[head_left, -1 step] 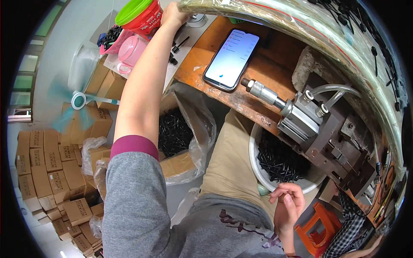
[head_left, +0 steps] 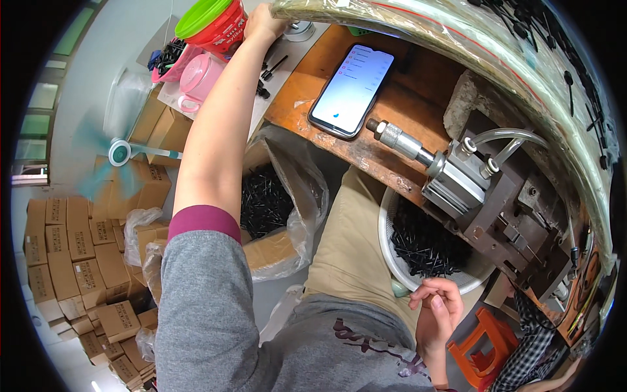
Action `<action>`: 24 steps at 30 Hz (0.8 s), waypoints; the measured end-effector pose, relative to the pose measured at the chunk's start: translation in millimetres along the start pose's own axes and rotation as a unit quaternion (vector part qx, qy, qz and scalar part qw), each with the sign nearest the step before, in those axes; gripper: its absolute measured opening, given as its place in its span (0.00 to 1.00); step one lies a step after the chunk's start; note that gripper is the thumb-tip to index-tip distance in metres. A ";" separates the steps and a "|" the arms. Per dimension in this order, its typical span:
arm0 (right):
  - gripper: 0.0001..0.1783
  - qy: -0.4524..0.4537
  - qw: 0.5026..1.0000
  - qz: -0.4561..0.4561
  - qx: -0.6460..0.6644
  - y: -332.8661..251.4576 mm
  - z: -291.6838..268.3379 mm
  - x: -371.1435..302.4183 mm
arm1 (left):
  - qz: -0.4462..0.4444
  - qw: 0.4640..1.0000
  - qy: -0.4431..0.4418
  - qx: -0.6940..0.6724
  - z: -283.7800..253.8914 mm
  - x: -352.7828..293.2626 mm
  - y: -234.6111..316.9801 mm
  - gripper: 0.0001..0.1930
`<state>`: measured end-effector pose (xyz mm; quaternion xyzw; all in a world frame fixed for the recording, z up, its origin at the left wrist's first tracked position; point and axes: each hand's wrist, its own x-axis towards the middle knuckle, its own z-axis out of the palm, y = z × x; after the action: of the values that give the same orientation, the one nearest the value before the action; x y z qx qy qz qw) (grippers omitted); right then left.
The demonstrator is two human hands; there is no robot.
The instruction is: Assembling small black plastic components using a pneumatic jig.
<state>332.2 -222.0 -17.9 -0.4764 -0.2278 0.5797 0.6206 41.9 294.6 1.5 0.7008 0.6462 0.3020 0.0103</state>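
Note:
My left arm stretches to the far left, where my left hand (head_left: 263, 25) is beside a small round metal-and-white container (head_left: 299, 31) and a red bucket (head_left: 222, 29) with a green rim. Its fingers are hidden at the top edge, so I cannot tell what they hold. My right hand (head_left: 436, 310) is held near my body with its fingers loosely bent and apart from the thumb; nothing shows in it. Just beyond it is a white round basket (head_left: 386, 245) of black slender parts (head_left: 428, 245). A lit phone (head_left: 351, 90) lies on the wooden bench (head_left: 287, 98).
A metal fixture with a pneumatic cylinder (head_left: 457, 183) stands at the bench's right. Plastic-covered material (head_left: 457, 32) arches over the back. A lined carton (head_left: 281, 251) holds more black parts. Pink mug (head_left: 199, 75), turning fan (head_left: 119, 153), stacked cartons (head_left: 78, 242) and orange stool (head_left: 480, 349) surround me.

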 end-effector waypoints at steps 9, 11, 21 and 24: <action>0.18 0.008 1.000 0.001 -0.003 -1.1 2.1 1.4 | 0.059 0.996 -0.065 -0.015 -35.1 -20.0 23.1 0.15; 0.19 -0.006 1.000 -0.005 -0.009 -0.5 2.6 -0.3 | 0.072 0.995 -0.059 0.040 -63.2 -48.7 35.0 0.17; 0.28 -0.095 0.990 -0.092 -0.055 1.5 6.9 -2.4 | -0.038 0.945 -0.200 -0.255 -84.2 -212.7 73.9 0.18; 0.29 -0.093 0.991 -0.086 -0.041 3.6 7.5 -4.3 | -0.068 0.934 -0.177 -0.301 -72.2 -222.6 68.5 0.19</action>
<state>323.2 -224.0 -16.5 -0.4240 -0.3482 0.5558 0.6245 75.9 53.2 -3.1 0.6609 0.5590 0.3525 0.3557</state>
